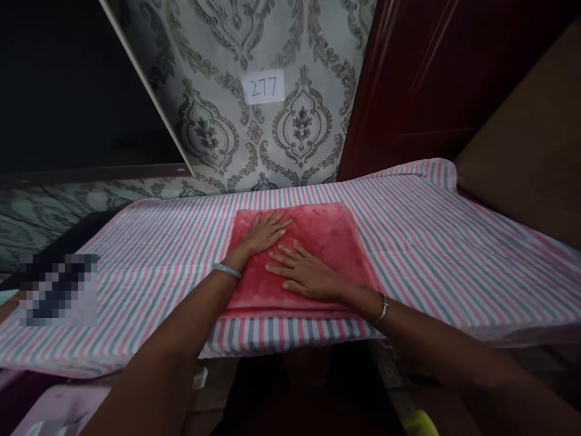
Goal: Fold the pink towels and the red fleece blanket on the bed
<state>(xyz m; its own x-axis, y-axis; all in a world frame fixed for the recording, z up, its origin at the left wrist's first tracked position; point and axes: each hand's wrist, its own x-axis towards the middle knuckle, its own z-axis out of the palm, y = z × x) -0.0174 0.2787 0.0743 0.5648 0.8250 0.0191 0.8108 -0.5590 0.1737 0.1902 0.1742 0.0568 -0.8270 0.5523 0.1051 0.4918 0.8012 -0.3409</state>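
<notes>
A red plush cloth [331, 242], folded into a rough square, lies flat on a table covered by a striped tablecloth [431, 242]. My left hand [267, 232] rests flat on the cloth's upper left part, fingers spread. Lower and nearer the middle, my right hand [308, 272] presses flat on the same cloth, its fingers apart and pointing left. Neither hand grips anything. The cloth's near edge shows a layered fold close to the table's front edge.
Behind the table is a patterned wall with a paper marked 277 [264, 87]. A dark screen [82, 91] stands at the upper left, a dark red door panel [408, 79] at the right. A pink surface [68, 406] shows at the lower left.
</notes>
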